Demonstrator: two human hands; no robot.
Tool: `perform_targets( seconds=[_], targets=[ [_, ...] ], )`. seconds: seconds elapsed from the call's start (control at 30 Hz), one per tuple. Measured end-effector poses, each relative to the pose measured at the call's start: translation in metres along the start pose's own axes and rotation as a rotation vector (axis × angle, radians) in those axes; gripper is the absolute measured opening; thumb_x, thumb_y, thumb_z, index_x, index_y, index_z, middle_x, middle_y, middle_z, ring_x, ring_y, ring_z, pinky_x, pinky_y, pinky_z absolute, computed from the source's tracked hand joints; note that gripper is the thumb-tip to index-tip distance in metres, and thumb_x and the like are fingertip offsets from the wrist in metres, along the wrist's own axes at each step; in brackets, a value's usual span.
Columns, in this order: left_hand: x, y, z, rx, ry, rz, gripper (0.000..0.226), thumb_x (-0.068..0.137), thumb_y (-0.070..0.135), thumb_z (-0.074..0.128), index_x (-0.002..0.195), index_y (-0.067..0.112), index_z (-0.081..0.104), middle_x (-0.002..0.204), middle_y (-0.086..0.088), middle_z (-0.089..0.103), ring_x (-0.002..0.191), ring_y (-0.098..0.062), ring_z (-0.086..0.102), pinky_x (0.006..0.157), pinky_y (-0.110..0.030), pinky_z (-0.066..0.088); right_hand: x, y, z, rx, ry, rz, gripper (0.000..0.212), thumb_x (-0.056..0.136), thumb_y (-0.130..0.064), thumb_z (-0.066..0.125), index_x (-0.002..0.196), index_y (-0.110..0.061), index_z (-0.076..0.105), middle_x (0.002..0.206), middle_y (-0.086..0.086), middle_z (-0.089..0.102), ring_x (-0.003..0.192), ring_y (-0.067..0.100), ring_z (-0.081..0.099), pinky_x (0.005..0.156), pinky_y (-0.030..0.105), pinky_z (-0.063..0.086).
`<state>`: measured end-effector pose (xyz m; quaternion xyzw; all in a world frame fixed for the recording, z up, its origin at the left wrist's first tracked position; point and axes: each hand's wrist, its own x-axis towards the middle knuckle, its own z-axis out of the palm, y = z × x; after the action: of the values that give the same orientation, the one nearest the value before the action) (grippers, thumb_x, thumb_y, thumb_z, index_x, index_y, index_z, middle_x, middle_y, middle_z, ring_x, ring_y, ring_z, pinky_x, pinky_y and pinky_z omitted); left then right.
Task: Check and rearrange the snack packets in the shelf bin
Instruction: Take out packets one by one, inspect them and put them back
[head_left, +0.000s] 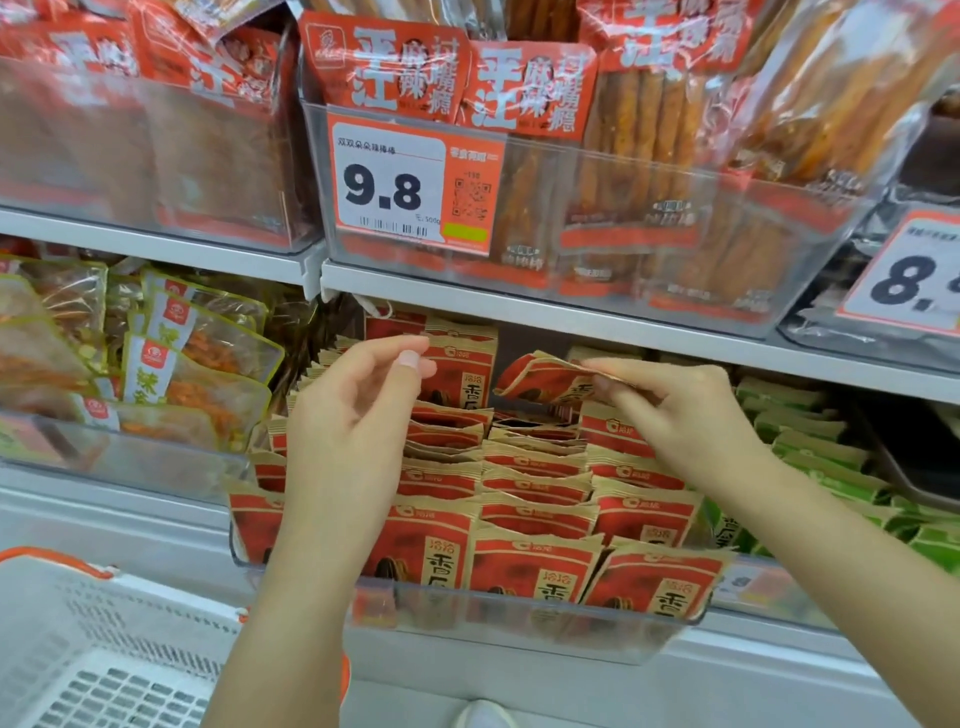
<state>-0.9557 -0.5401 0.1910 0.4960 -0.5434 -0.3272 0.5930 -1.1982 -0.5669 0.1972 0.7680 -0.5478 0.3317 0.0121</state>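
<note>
Above shelf bin (467, 618): R hand (691, 415) pinches a red snack packet (545, 379), lifted; L hand (353, 415) half-open, thumb touching upright packet (457, 369).

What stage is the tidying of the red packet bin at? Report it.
Front rows in the clear bin stand upright, apparently sorted. In hand: the right hand pinches one tilted red packet above the back rows; the left hand hovers, grip open. Still left: the uneven back rows.

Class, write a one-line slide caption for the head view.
Right hand lifts one red packet above the packet-filled bin; left hand hovers open alongside.
</note>
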Motion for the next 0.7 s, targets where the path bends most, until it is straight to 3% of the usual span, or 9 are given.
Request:
perform_targets(
  seconds=[0.13, 0.23, 0.37, 0.5, 0.57, 0.7],
  targets=[
    [0.002, -0.002, 0.002, 0.016, -0.015, -0.006, 0.020, 0.099, 0.027, 0.052, 0.101, 0.040, 0.067, 0.091, 0.027, 0.070, 0.091, 0.007, 0.063, 0.087, -0.024, 0.049, 0.015, 0.001, 0.007, -0.125, -0.147, 0.128, 0.025, 0.098, -0.023, 0.052, 0.097, -0.014, 0.074, 0.061, -0.015, 0.057, 0.052, 0.002, 0.049, 0.050, 0.014, 0.031],
    [0.002, -0.003, 0.004, 0.022, -0.037, -0.026, 0.020, 0.098, 0.028, 0.051, 0.099, 0.040, 0.067, 0.090, 0.026, 0.071, 0.091, 0.005, 0.064, 0.090, -0.028, 0.050, 0.020, 0.000, 0.014, -0.194, -0.215, 0.170, 0.027, 0.099, -0.024, 0.049, 0.099, -0.011, 0.073, 0.063, -0.010, 0.057, 0.058, 0.006, 0.049, 0.052, 0.019, 0.031],
    [0.002, -0.005, 0.006, 0.042, -0.067, -0.027, 0.020, 0.098, 0.026, 0.051, 0.102, 0.037, 0.067, 0.087, 0.026, 0.071, 0.081, 0.005, 0.065, 0.077, -0.024, 0.049, 0.031, -0.003, 0.016, -0.163, -0.292, 0.277, 0.031, 0.101, -0.027, 0.045, 0.123, -0.015, 0.063, 0.097, 0.009, 0.070, 0.084, 0.027, 0.063, 0.069, 0.028, 0.045],
    [0.001, -0.006, 0.007, 0.069, -0.088, -0.030, 0.021, 0.099, 0.026, 0.050, 0.106, 0.036, 0.068, 0.085, 0.026, 0.070, 0.078, 0.005, 0.064, 0.072, -0.023, 0.047, 0.039, -0.010, 0.018, -0.223, -0.336, 0.237, 0.032, 0.102, -0.024, 0.043, 0.128, -0.015, 0.060, 0.113, 0.008, 0.067, 0.104, 0.027, 0.060, 0.073, 0.021, 0.035],
    [0.001, -0.006, 0.006, 0.070, -0.086, -0.027, 0.022, 0.099, 0.026, 0.050, 0.105, 0.036, 0.068, 0.085, 0.025, 0.071, 0.078, 0.006, 0.064, 0.073, -0.025, 0.047, 0.035, -0.014, 0.018, -0.274, -0.318, 0.146, 0.030, 0.101, -0.021, 0.043, 0.123, -0.016, 0.064, 0.099, 0.005, 0.067, 0.098, 0.025, 0.062, 0.069, 0.020, 0.032],
    [0.002, -0.006, 0.005, 0.087, -0.104, -0.037, 0.025, 0.099, 0.020, 0.050, 0.106, 0.036, 0.068, 0.084, 0.025, 0.071, 0.076, 0.005, 0.064, 0.074, -0.026, 0.048, 0.015, -0.015, 0.012, -0.363, -0.268, 0.067, 0.028, 0.101, -0.021, 0.041, 0.108, -0.012, 0.067, 0.081, 0.005, 0.068, 0.074, 0.024, 0.064, 0.062, 0.025, 0.041]
  ],
)
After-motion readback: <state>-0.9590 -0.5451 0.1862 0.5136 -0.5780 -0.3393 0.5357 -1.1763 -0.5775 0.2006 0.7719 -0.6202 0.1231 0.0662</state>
